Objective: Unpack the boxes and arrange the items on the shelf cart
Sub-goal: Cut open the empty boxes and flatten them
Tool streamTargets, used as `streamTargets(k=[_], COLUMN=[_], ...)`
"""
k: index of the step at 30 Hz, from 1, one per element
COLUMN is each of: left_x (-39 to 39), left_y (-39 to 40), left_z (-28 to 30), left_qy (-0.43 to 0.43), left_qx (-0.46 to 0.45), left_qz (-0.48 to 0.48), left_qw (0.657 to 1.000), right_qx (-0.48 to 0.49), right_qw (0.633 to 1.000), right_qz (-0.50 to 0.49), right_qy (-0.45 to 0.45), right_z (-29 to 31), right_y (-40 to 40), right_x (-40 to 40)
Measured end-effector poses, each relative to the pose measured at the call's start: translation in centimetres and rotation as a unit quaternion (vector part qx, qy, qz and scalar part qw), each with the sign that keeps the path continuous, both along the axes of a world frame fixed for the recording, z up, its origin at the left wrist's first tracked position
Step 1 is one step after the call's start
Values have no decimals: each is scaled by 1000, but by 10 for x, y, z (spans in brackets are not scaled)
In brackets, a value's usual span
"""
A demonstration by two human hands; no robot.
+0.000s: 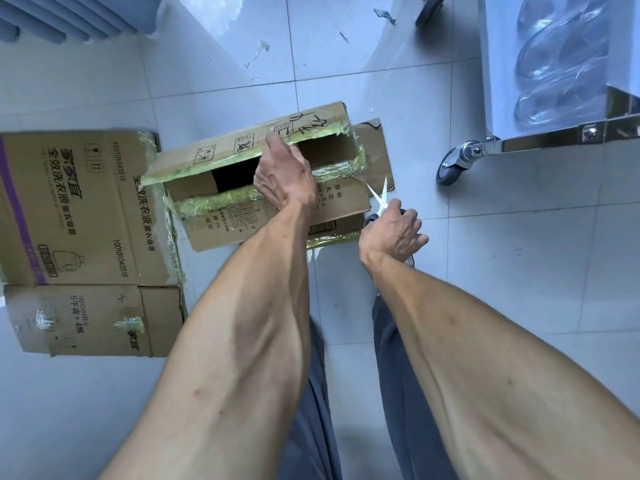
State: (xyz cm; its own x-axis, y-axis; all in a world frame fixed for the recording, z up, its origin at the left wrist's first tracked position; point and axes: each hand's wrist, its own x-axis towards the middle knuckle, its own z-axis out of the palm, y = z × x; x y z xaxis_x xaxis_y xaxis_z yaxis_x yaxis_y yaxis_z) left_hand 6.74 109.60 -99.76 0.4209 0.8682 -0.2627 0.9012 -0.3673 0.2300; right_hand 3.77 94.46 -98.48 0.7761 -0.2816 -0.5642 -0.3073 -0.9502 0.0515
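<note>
A brown cardboard box (221, 216) with greenish tape along its flaps stands on the tiled floor in front of me. Its top flaps are parted and the inside is dark. My left hand (282, 174) reaches into the gap, thumb on the far flap (214, 150); its fingers are hidden inside. To the right of the box my right hand (393, 232) grips a pair of scissors (379, 195), blades apart and pointing up toward the box's right end. The shelf cart (540, 140) stands at the upper right, with clear plastic-wrapped items (561, 60) on its shelf.
A flattened detergent carton (79, 209) lies on the floor to the left, touching the box. A cart wheel (453, 166) sits right of the box. Scraps of tape (258, 51) litter the tiles behind. A loose cardboard piece (375, 147) lies behind the box's right end.
</note>
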Motion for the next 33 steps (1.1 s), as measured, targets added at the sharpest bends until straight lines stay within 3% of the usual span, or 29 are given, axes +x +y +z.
streamTargets(k=[5,12,19,29,33], left_x=[-20,-38,-25,-27,-24], left_y=[-24,-30,-27,-41,-44], left_z=[-15,-26,-26,-12,8], left_qy=[59,77,96,120,149], left_qx=[-77,-75,-57,-2,-31], left_qz=[-89,-176,-160,-107,-66], left_qw=[991,979,981,987,986], right_qx=[-20,19,58,65,36], right_qw=[997,985,968,981,982], right_qz=[69,143,222,179,185], right_qy=[-29,-97,-101,-43,0], right_z=[-4,-7,-6,6,11], right_y=[-18,-23,-10,-24,-32], right_x=[-2,13,37,37,33])
